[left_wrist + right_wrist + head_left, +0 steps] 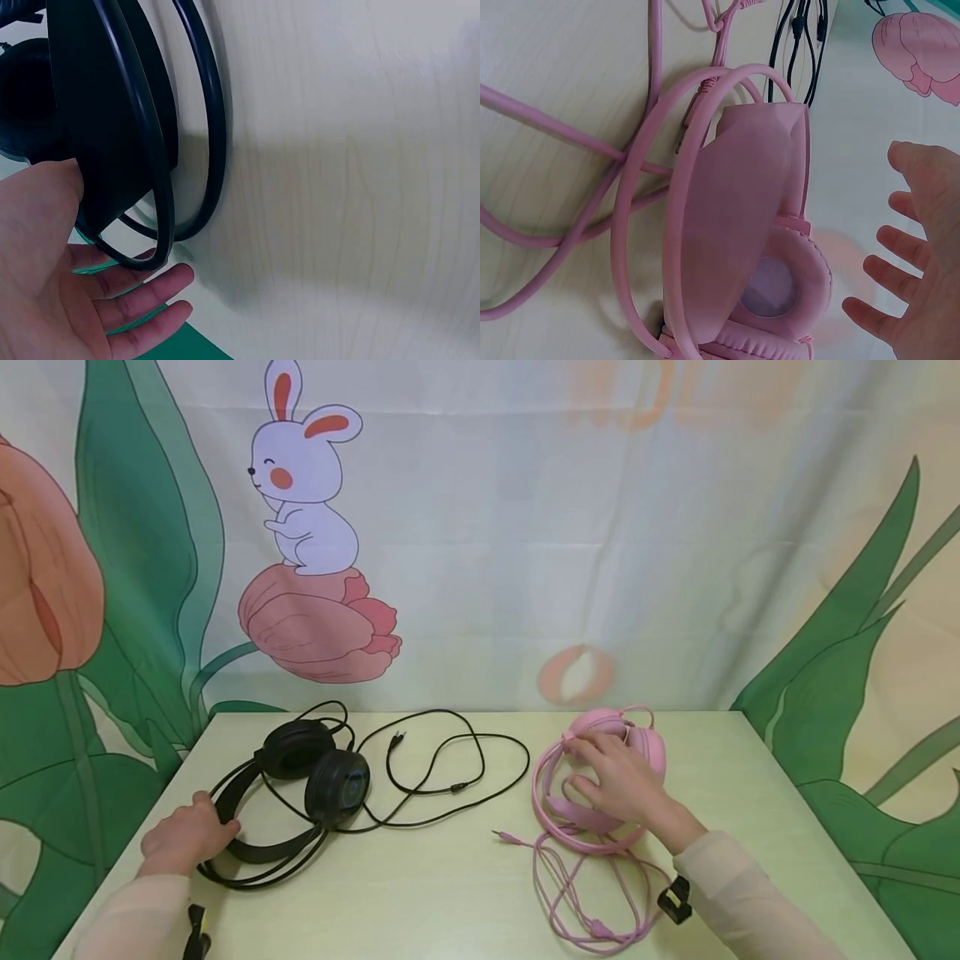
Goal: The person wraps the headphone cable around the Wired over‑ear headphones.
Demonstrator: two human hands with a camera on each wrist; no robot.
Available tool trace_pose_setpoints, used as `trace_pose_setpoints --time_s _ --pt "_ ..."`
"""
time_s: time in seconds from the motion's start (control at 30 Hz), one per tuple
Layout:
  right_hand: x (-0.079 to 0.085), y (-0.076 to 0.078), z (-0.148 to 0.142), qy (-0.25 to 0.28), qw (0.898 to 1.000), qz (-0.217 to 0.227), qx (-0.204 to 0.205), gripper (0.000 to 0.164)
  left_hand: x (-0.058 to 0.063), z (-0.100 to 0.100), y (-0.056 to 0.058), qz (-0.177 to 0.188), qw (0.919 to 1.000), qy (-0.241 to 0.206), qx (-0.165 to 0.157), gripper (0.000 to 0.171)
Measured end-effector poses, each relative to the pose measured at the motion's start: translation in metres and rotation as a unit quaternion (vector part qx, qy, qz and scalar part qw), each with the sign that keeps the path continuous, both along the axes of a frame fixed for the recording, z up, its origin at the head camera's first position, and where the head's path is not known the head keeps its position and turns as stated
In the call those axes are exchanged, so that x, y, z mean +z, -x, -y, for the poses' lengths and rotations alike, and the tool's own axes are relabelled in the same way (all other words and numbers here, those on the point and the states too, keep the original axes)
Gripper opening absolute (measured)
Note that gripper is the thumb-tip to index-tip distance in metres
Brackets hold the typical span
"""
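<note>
Black over-ear headphones [337, 789] lie on the left side of the table, ear cups toward the back. My left hand [187, 835] is at the outer left of their headband [258, 852]. In the left wrist view, the thumb lies against the padded band [112, 112], while loosely extended fingers [146, 296] reach past the thin outer hoop. Pink headphones [648, 750] rest on the right, with my right hand [618, 777] over them, fingers spread. The right wrist view shows that hand [930, 240] apart from the pink band [735, 210], holding nothing.
The black cable [442, 811] loops across the table's middle. A coiled pink cable [555, 914] lies in front of the pink headphones, its plug [510, 837] pointing left. Behind the pale wooden table [420, 902] hangs a printed curtain [480, 568] with a rabbit and tulips.
</note>
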State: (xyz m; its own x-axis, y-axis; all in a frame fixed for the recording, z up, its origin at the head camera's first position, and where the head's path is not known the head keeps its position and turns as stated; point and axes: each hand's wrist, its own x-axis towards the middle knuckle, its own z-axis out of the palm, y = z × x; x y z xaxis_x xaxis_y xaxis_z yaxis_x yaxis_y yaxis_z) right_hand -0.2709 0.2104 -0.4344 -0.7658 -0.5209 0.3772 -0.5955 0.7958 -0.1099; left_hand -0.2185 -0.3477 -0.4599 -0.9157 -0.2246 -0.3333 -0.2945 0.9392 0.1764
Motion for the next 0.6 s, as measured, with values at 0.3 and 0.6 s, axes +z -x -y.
trace_pose_setpoints --time_s 0.3,0.6 --pt "-0.002 0.001 0.001 -0.002 1.000 -0.005 -0.001 0.047 -0.001 -0.010 0.002 -0.022 0.9961 -0.015 0.084 0.066" --pt "-0.005 0.000 0.004 -0.014 1.000 -0.001 -0.009 0.043 0.002 -0.010 -0.003 -0.002 0.9850 -0.079 0.153 0.062"
